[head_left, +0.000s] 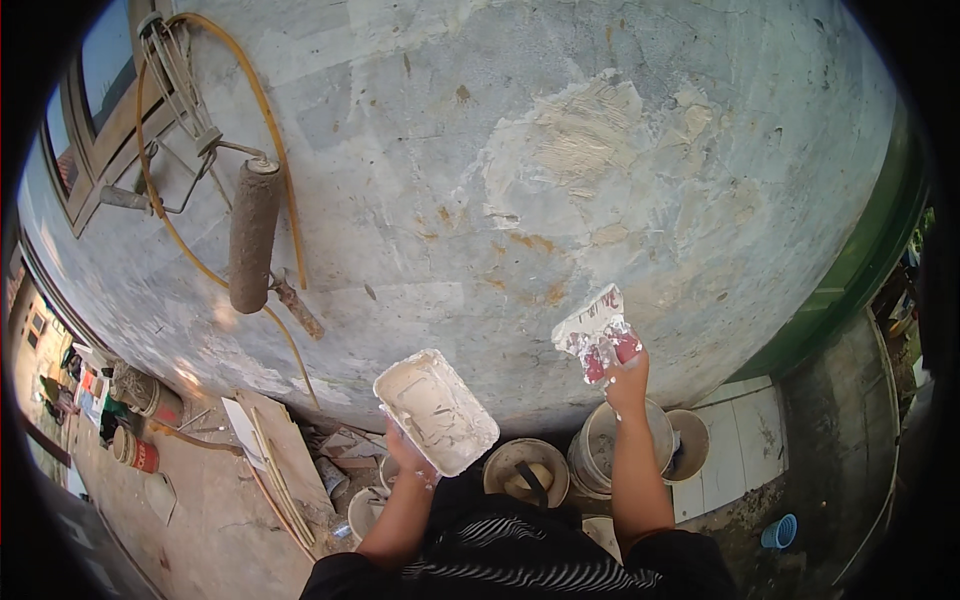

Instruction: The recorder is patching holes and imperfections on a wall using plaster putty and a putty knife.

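My left hand (407, 452) grips a rectangular tub (437, 412) by its near left side. The tub's inside and rim are smeared with pale filler paste. In my right hand (627, 384) is a wide putty knife (594, 328) with a reddish handle, its blade pointing up and coated in white paste. Paste also clings to the fingers around the handle. The grey plastered wall (390, 190) stands before me, and a rough cream patch of filler (590, 130) lies on it, up and right. Whether the blade touches the wall I cannot tell.
A dirty paint roller (256, 235) and a yellow hose (275, 125) hang at the upper left by a window (105, 75). Several buckets (527, 470) stand below my hands. Boards (285, 450) lie at lower left; a blue plastic cup (779, 531) lies at lower right.
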`<state>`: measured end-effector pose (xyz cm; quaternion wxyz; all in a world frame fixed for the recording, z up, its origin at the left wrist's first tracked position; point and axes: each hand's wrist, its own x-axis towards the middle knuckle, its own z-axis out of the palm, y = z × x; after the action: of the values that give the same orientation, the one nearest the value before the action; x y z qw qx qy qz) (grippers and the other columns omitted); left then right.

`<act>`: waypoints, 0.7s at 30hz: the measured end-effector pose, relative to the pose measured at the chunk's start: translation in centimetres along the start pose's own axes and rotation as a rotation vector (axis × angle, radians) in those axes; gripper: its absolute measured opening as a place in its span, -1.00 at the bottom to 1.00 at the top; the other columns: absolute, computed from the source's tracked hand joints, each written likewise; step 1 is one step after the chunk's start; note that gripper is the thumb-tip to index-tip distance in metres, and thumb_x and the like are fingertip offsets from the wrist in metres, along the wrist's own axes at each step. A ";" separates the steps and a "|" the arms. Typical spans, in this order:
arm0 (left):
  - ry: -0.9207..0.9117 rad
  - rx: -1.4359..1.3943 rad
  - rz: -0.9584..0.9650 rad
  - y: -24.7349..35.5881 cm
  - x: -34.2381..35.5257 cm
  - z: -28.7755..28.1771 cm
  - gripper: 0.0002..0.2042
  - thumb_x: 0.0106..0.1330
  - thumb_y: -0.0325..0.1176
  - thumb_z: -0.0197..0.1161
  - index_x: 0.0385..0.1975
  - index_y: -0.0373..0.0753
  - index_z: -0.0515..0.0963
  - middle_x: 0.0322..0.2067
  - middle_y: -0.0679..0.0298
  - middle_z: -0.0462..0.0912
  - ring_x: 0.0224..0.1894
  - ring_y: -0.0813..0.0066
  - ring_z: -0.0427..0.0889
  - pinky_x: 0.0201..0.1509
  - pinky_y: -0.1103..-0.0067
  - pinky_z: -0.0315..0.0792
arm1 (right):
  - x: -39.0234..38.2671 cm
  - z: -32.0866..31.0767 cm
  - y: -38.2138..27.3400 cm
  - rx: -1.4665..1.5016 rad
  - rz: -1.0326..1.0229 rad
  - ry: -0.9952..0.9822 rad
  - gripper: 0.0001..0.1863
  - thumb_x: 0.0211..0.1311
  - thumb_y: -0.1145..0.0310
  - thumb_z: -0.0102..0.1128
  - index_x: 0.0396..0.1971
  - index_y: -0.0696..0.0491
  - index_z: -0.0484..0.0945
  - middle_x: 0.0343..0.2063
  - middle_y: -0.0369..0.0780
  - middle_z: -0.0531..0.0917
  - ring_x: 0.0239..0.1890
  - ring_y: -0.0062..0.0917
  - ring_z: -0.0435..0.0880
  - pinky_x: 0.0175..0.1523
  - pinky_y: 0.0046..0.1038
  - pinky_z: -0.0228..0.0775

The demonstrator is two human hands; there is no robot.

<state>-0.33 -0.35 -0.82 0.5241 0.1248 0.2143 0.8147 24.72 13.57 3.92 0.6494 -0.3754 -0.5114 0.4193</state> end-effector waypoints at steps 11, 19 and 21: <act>0.136 0.057 0.201 4.3 -4.0 -2.0 -0.37 0.33 0.12 -0.31 0.22 -0.26 0.12 0.15 0.07 0.28 0.15 0.09 0.32 0.24 0.27 0.19 | -8.2 11.3 -3.7 0.407 0.391 -0.795 -0.79 0.12 0.58 0.12 -0.21 0.20 0.45 -0.33 -0.29 0.57 -0.30 -0.67 0.53 -0.16 -0.57 0.39; 0.335 0.060 0.343 6.9 -9.4 -6.4 -0.40 0.32 0.07 -0.22 0.21 -0.27 0.13 0.15 0.07 0.28 0.16 0.11 0.31 0.26 0.28 0.16 | -12.5 17.0 -2.8 0.386 0.522 -1.076 -0.82 0.12 0.50 0.15 -0.27 0.21 0.48 -0.40 -0.27 0.60 -0.35 -0.66 0.56 -0.21 -0.58 0.40; 0.322 0.087 0.371 7.2 -10.3 -7.1 -0.41 0.33 0.06 -0.23 0.21 -0.27 0.12 0.14 0.07 0.30 0.16 0.12 0.32 0.25 0.28 0.17 | -13.3 17.8 -2.3 0.146 0.334 -1.166 -0.83 0.08 0.46 0.19 -0.35 0.23 0.51 -0.46 -0.21 0.62 -0.41 -0.65 0.57 -0.26 -0.57 0.41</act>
<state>-4.85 -13.82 -3.39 0.3190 0.0529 0.3032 0.8964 6.02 1.40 4.89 0.2120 -0.1137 -0.6868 0.6859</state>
